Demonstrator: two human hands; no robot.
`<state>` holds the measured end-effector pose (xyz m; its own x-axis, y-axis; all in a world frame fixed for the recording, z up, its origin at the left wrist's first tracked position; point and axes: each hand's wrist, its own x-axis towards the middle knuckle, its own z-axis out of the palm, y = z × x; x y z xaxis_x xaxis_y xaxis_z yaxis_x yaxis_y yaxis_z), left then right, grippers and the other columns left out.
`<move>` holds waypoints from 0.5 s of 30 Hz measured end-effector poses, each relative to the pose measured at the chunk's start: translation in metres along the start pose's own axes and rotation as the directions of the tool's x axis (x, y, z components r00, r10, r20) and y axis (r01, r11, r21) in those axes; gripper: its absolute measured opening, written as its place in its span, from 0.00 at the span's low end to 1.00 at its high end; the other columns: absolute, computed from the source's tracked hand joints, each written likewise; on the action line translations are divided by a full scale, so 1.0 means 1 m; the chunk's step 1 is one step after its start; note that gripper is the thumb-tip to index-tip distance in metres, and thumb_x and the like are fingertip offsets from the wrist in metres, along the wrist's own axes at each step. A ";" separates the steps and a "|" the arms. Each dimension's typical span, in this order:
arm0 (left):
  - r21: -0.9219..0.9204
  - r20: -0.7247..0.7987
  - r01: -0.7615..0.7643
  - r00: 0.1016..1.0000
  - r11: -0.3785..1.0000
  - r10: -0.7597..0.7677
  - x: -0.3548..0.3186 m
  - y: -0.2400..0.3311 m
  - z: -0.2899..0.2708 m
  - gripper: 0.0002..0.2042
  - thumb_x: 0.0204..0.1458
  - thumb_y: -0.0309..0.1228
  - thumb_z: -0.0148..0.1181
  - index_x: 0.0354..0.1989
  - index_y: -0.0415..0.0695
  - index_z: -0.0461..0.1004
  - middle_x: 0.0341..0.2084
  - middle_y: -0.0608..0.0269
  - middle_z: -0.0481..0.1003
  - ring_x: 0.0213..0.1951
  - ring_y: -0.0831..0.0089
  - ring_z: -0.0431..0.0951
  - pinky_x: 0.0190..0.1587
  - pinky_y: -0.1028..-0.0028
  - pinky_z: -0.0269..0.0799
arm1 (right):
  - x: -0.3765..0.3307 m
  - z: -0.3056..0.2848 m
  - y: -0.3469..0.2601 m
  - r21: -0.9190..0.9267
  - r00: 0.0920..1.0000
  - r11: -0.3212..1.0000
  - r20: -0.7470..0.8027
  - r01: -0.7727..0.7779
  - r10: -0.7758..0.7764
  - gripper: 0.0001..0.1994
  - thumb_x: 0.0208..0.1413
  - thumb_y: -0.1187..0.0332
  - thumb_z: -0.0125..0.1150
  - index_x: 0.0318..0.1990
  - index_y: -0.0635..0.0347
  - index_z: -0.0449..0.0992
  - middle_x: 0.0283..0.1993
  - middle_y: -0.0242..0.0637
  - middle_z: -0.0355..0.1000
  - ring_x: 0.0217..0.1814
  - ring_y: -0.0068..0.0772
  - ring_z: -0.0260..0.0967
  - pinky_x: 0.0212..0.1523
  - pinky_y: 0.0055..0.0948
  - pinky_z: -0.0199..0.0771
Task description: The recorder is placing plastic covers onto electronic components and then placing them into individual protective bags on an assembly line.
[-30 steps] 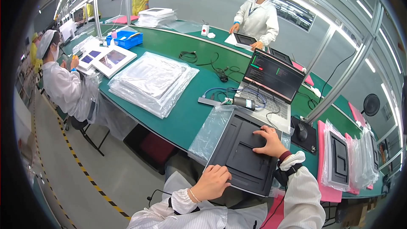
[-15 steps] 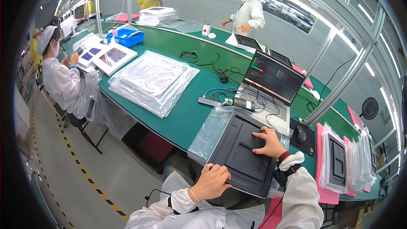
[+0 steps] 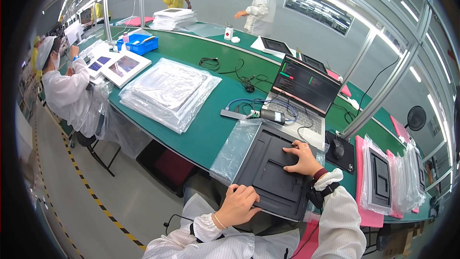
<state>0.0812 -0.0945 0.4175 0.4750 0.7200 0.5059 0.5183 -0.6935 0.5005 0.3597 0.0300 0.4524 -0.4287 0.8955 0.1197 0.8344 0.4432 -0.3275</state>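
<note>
A black rectangular panel (image 3: 270,163) with stepped recesses lies tilted at the table's front edge, on a clear plastic bag (image 3: 235,146). My left hand (image 3: 239,205) has its fingers curled over the panel's near left corner and grips that edge. My right hand (image 3: 303,158) rests on the panel's right part. Its thumb and fingers are apart, with the fingertips touching the surface near a recess. Just behind the panel are an open laptop (image 3: 306,86) with a dark screen of text, a black cylindrical device (image 3: 272,116) and a slim grey hub (image 3: 235,114) with cables.
Plastic-wrapped flat panels (image 3: 167,91) are stacked to the left, near white framed panels (image 3: 125,66) and a blue bin (image 3: 138,44). A mouse (image 3: 338,148) sits right of the laptop. Bagged black panels (image 3: 380,177) stand on pink foam farther right. Co-workers are at the left and back.
Both my hands stay in place on the panel. The co-worker in white at the back has moved left. At the left, the seated co-worker has raised a hand.
</note>
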 end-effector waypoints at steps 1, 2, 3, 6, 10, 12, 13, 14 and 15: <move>0.010 0.004 0.000 1.000 1.000 0.000 -0.001 0.001 0.001 0.13 0.35 0.37 0.68 0.27 0.49 0.70 0.28 0.70 0.66 0.35 0.72 0.66 0.45 0.68 0.52 | -0.001 0.001 0.000 0.013 1.000 1.000 -0.009 0.000 0.000 0.32 0.28 0.55 0.72 0.49 0.48 0.76 0.53 0.46 0.58 0.53 0.48 0.55 0.56 0.38 0.58; 0.010 0.002 0.000 1.000 1.000 0.000 0.000 0.002 0.001 0.13 0.35 0.37 0.68 0.27 0.49 0.70 0.28 0.70 0.66 0.35 0.72 0.66 0.45 0.68 0.52 | -0.003 0.001 0.000 0.025 1.000 1.000 -0.017 0.000 0.001 0.31 0.28 0.55 0.72 0.49 0.48 0.76 0.53 0.46 0.58 0.54 0.47 0.55 0.56 0.38 0.58; 0.015 0.003 -0.010 1.000 1.000 0.010 0.000 0.004 0.001 0.13 0.36 0.38 0.68 0.27 0.49 0.70 0.28 0.70 0.66 0.35 0.72 0.66 0.45 0.68 0.52 | -0.004 0.000 0.000 0.024 1.000 1.000 -0.016 0.002 -0.002 0.31 0.28 0.55 0.72 0.49 0.48 0.76 0.53 0.46 0.58 0.54 0.47 0.55 0.56 0.38 0.58; 0.017 0.005 -0.027 1.000 0.999 0.027 0.001 0.007 0.003 0.13 0.38 0.40 0.67 0.27 0.48 0.71 0.28 0.70 0.66 0.35 0.71 0.66 0.45 0.68 0.52 | -0.008 -0.005 0.001 0.021 1.000 1.000 -0.022 0.005 -0.004 0.32 0.29 0.55 0.72 0.49 0.47 0.75 0.54 0.46 0.58 0.54 0.48 0.55 0.56 0.39 0.57; -0.001 0.005 -0.038 0.999 0.999 0.038 0.000 0.007 0.008 0.14 0.41 0.43 0.65 0.27 0.48 0.71 0.28 0.70 0.67 0.35 0.72 0.66 0.45 0.68 0.52 | -0.010 -0.007 0.002 -0.014 1.000 1.000 -0.002 -0.006 0.006 0.32 0.29 0.54 0.72 0.50 0.46 0.75 0.53 0.46 0.58 0.54 0.47 0.56 0.56 0.39 0.57; -0.001 0.009 -0.034 0.999 0.999 0.034 -0.002 0.005 0.010 0.14 0.41 0.43 0.64 0.27 0.47 0.71 0.28 0.70 0.67 0.35 0.71 0.66 0.44 0.69 0.52 | -0.009 -0.004 0.002 -0.026 1.000 1.000 0.004 0.002 -0.002 0.32 0.29 0.54 0.72 0.50 0.45 0.74 0.53 0.46 0.58 0.54 0.47 0.56 0.56 0.39 0.57; -0.003 0.013 -0.032 0.999 0.999 0.032 -0.003 0.005 0.011 0.14 0.42 0.43 0.64 0.27 0.47 0.71 0.28 0.70 0.67 0.35 0.71 0.66 0.44 0.69 0.52 | -0.010 -0.002 0.003 -0.032 1.000 0.999 -0.003 0.002 -0.003 0.32 0.29 0.54 0.71 0.50 0.45 0.74 0.53 0.46 0.58 0.54 0.47 0.56 0.57 0.39 0.57; -0.003 0.013 -0.031 0.999 1.000 0.031 -0.003 0.005 0.011 0.14 0.42 0.43 0.64 0.27 0.47 0.71 0.28 0.70 0.67 0.35 0.71 0.66 0.44 0.69 0.52 | -0.011 -0.001 0.004 -0.040 1.000 0.999 -0.011 0.001 -0.001 0.32 0.29 0.53 0.71 0.50 0.45 0.74 0.54 0.45 0.58 0.54 0.47 0.56 0.57 0.39 0.57; -0.004 0.011 -0.036 0.999 0.999 0.037 -0.003 0.004 0.011 0.14 0.43 0.43 0.63 0.27 0.47 0.71 0.28 0.70 0.67 0.34 0.71 0.66 0.44 0.69 0.53 | -0.012 -0.001 0.005 -0.040 1.000 0.999 -0.010 0.001 -0.002 0.32 0.29 0.53 0.71 0.50 0.45 0.74 0.54 0.45 0.58 0.54 0.47 0.56 0.57 0.39 0.57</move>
<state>0.0898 -0.0991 0.4109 0.5014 0.6944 0.5161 0.4975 -0.7194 0.4847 0.3688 0.0217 0.4505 -0.4267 0.8951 0.1291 0.8470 0.4456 -0.2899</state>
